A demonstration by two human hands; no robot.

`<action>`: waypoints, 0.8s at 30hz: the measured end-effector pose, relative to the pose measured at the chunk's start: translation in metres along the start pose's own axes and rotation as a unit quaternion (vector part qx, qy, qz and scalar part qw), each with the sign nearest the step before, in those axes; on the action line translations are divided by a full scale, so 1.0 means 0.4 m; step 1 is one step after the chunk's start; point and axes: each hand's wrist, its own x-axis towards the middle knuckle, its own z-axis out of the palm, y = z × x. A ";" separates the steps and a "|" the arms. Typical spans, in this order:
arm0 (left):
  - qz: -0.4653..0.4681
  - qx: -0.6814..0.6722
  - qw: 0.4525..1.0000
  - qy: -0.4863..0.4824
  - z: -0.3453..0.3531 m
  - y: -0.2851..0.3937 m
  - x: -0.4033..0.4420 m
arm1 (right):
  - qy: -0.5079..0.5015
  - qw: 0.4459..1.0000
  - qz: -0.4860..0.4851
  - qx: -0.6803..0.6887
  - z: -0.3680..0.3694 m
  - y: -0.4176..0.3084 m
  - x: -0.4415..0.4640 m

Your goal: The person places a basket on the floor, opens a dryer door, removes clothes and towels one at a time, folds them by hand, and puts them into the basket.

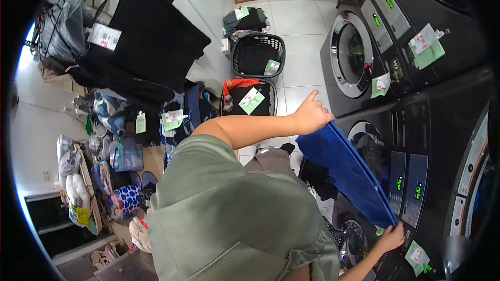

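Observation:
A blue cloth [346,171] is stretched in front of my body, its long folded edge running between both hands. My left hand [312,115] pinches its upper end, with one finger sticking out. At the lower right, my right hand [390,238] is closed on the other end, beside the control panel of a dark machine. The cloth hangs down from this edge and covers part of a round machine door [367,143] behind it.
Stacked dark machines [406,88] with tags line the right side. Baskets of clothes [259,54] stand on the tiled floor [302,57]. Black garments [140,36] hang at the upper left. Bags [125,153] and a shelf are at the left.

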 end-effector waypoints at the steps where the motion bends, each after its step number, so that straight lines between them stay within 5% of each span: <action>1: -0.008 0.002 1.000 0.001 -0.022 0.002 -0.016 | 0.001 1.000 -0.008 0.002 0.009 0.005 0.000; 3: 0.082 0.037 0.994 -0.060 -0.077 -0.007 -0.055 | -0.262 0.917 0.062 0.296 0.024 0.015 0.007; 5: 0.074 -0.094 0.966 -0.230 -0.150 -0.026 -0.092 | -0.311 0.802 0.023 0.509 0.019 0.054 -0.006; 7: -0.001 -0.419 0.818 -0.394 -0.209 -0.060 -0.086 | -0.397 0.601 0.039 0.692 -0.031 0.060 0.015; 8: -0.030 -0.578 0.727 -0.369 -0.181 -0.065 -0.088 | -0.345 0.556 0.087 0.751 -0.003 0.088 0.009; 10: -0.163 -0.701 0.650 -0.243 -0.117 -0.027 -0.064 | -0.280 0.524 0.128 0.794 0.085 0.061 0.065; 12: -0.233 -0.768 0.582 -0.128 -0.035 0.086 -0.042 | -0.322 0.371 0.309 0.815 0.070 -0.128 0.116; 13: -0.186 -0.706 0.679 -0.083 0.004 0.164 -0.049 | -0.323 0.375 0.266 0.827 0.083 -0.207 0.096; 14: -0.139 -0.638 0.751 -0.098 0.044 0.243 -0.067 | -0.267 0.464 0.259 0.804 0.092 -0.296 0.044; 15: -0.037 -0.499 0.866 0.010 0.139 0.325 -0.097 | -0.186 0.539 0.207 0.795 0.151 -0.361 -0.034; 16: -0.025 -0.501 0.864 0.047 0.164 0.399 -0.137 | -0.327 0.440 -0.030 0.836 0.101 -0.429 -0.104; 17: -0.061 -0.497 0.859 0.105 0.190 0.430 -0.163 | -0.222 0.473 -0.100 0.847 0.134 -0.444 -0.164; 19: -0.067 -0.553 0.829 0.049 0.201 0.425 -0.196 | -0.078 0.556 -0.254 0.788 0.180 -0.375 -0.172; 21: 0.027 -0.619 0.785 0.023 0.176 0.420 -0.213 | 0.097 0.690 -0.229 0.680 0.156 -0.373 -0.180; 22: 0.071 -0.636 0.768 -0.018 0.154 0.415 -0.202 | 0.044 0.739 -0.243 0.627 0.132 -0.383 -0.170; 23: 0.116 -0.650 0.748 -0.061 0.128 0.404 -0.189 | 0.110 0.787 -0.293 0.531 0.160 -0.415 -0.141; 24: 0.119 -0.645 0.748 -0.100 0.096 0.383 -0.175 | 0.081 0.791 -0.312 0.520 0.209 -0.422 -0.102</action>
